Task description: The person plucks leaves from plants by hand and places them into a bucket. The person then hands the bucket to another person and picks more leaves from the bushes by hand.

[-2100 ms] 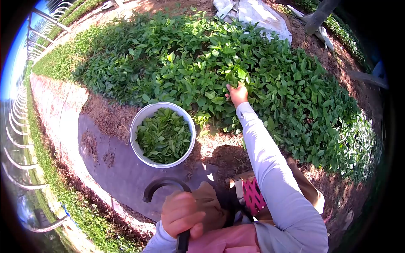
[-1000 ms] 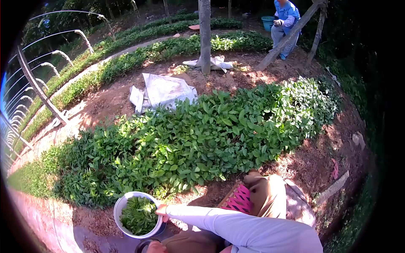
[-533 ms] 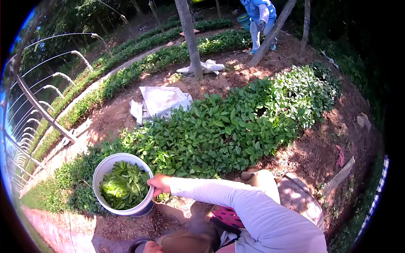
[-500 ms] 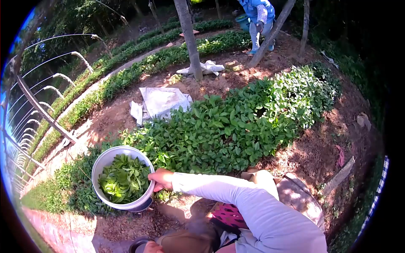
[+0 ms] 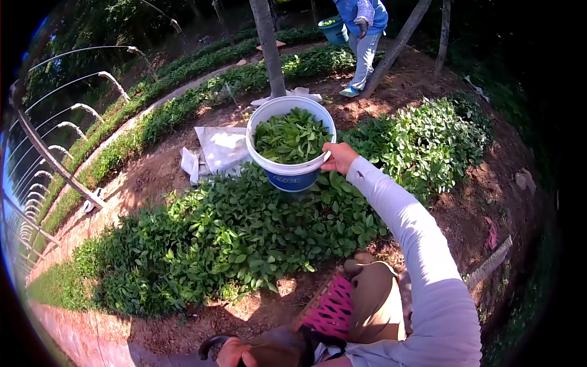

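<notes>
Clamping bucket rim (image 5: pixel 286 167) outdoors, right hand (image 5: pixel 338 157) above bushes (image 5: pixel 229 241) on dappled soil (image 5: pixel 468 211), left hand (image 5: pixel 233 353) around black handle (image 5: pixel 206 344).

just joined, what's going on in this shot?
The person's right hand grips the rim of a white-and-blue bucket, holding it out over a row of leafy plants. Picked green leaves fill much of it. The left hand holds a dark curved handle low down. Beyond the row, another person stands with a teal bucket.
</notes>
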### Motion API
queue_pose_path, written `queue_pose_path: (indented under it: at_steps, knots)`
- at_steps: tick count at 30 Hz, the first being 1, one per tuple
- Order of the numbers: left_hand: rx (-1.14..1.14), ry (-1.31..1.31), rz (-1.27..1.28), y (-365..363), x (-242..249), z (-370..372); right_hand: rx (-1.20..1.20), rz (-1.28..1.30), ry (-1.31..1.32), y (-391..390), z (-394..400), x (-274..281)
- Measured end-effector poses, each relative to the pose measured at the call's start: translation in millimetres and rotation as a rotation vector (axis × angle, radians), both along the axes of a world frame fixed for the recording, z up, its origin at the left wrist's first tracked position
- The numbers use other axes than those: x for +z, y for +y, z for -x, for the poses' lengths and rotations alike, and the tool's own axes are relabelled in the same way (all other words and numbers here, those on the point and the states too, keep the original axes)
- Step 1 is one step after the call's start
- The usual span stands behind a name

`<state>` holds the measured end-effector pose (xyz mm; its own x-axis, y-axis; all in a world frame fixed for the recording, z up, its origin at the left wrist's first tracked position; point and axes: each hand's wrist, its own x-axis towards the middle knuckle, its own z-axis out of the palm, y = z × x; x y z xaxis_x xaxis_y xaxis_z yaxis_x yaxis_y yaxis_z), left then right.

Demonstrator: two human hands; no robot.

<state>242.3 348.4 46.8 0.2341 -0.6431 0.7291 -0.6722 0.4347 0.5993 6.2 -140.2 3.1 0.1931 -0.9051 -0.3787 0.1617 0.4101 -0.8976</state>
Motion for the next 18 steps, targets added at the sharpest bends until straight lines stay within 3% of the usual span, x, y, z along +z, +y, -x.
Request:
queue_pose_path:
  at_steps: [10, 18]
  knots:
    - [-0.344, -0.086, -0.358, -128.0, -39.5, -64.2, -0.090, -0.006, 0.365, -94.7, 118.2, -56.7]
    - [-0.366, -0.169, -0.406, -225.8, -67.9, -119.5, -0.212, -0.091, 0.427, -128.4, 142.1, -85.8]
